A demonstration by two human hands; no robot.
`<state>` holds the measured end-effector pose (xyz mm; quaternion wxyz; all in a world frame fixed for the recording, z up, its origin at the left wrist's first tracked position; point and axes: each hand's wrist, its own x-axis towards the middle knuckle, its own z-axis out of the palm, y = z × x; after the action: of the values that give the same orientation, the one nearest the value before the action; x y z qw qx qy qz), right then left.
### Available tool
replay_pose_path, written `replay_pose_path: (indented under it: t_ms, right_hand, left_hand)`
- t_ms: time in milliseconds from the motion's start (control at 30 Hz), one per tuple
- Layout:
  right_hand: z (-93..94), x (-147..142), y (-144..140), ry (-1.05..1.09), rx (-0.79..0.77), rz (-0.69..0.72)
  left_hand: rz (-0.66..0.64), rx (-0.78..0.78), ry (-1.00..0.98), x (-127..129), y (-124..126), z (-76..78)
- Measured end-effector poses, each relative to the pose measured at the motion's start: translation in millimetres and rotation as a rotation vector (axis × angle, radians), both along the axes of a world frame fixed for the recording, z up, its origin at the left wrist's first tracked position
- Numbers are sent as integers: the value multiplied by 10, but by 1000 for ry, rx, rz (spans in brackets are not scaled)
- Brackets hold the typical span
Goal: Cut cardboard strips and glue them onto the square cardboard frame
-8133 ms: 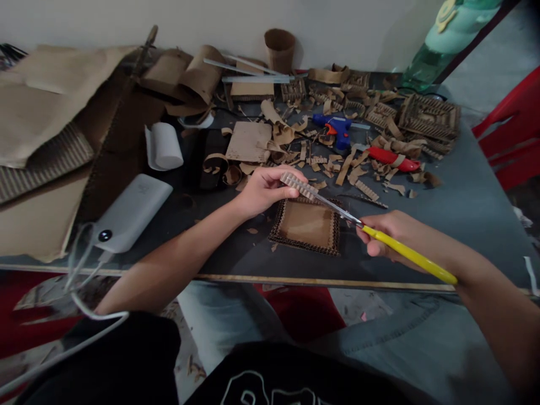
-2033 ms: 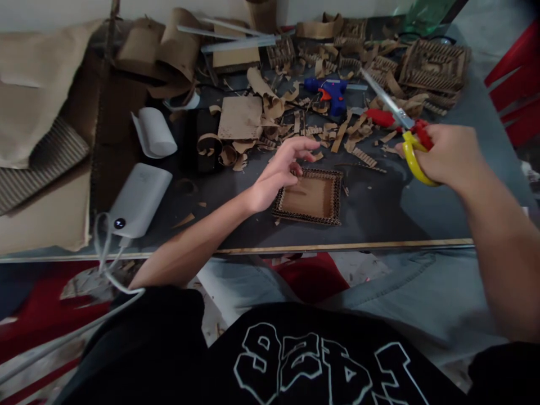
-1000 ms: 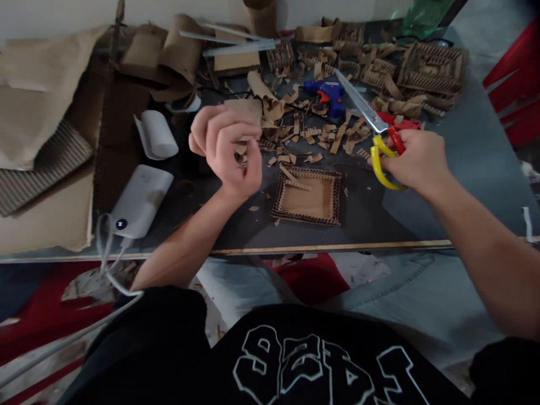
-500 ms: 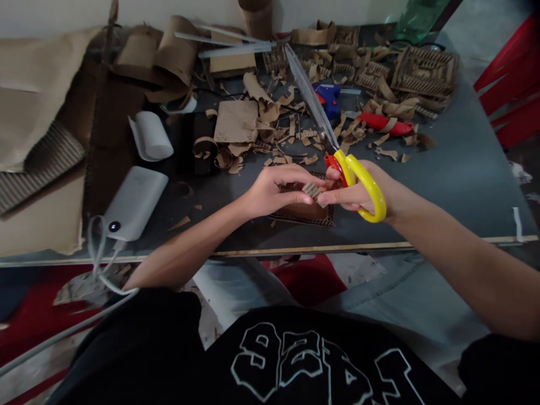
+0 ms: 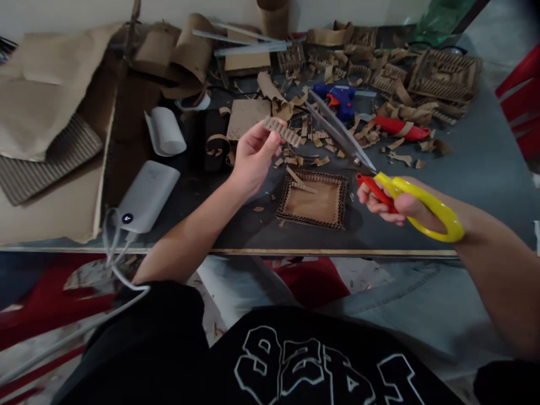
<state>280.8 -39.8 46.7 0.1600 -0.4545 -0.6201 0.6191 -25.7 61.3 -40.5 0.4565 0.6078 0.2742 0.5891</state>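
The left hand point(image 5: 253, 160) is pinching a corrugated strip point(image 5: 282, 130) above the table point(image 5: 464, 163). The right hand point(image 5: 390, 202) is gripping the scissors point(image 5: 379, 180), fingers curled in the handles, blades pointing at the strip. The thin strip may be bending or slipping, and the blades are passing near the fingertips.

The scissors point(image 5: 392, 180) in my right hand point(image 5: 388, 203) had one yellow handle and one red. The strip point(image 5: 282, 130) pinched in my left hand point(image 5: 253, 157) was tan and ribbed. Between my hands lay a brown tray point(image 5: 314, 199) with a darker rippled edge. Beyond my right hand sat a blue glue gun point(image 5: 337, 101) with an orange trigger.
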Motion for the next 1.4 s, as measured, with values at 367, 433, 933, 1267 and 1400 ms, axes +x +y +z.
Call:
replay_pose_path:
  t_ms: [367, 433, 933, 1267, 1400]
  right_hand:
    - [-26, -22, 11, -87, 58, 246]
    - [-25, -24, 7, -98, 74, 259]
    - [-103, -55, -40, -163, 58, 123]
    - [18, -182, -93, -349, 94, 61]
    - [-5, -210, -103, -352, 159, 57]
  left_hand:
    - [-82, -95, 20, 52, -108, 49]
    - [-75, -51, 44, 51, -94, 12]
    - [-71, 4, 106, 74, -109, -10]
    - [-60, 21, 116, 79, -124, 35]
    - [-54, 12, 121, 79, -121, 41]
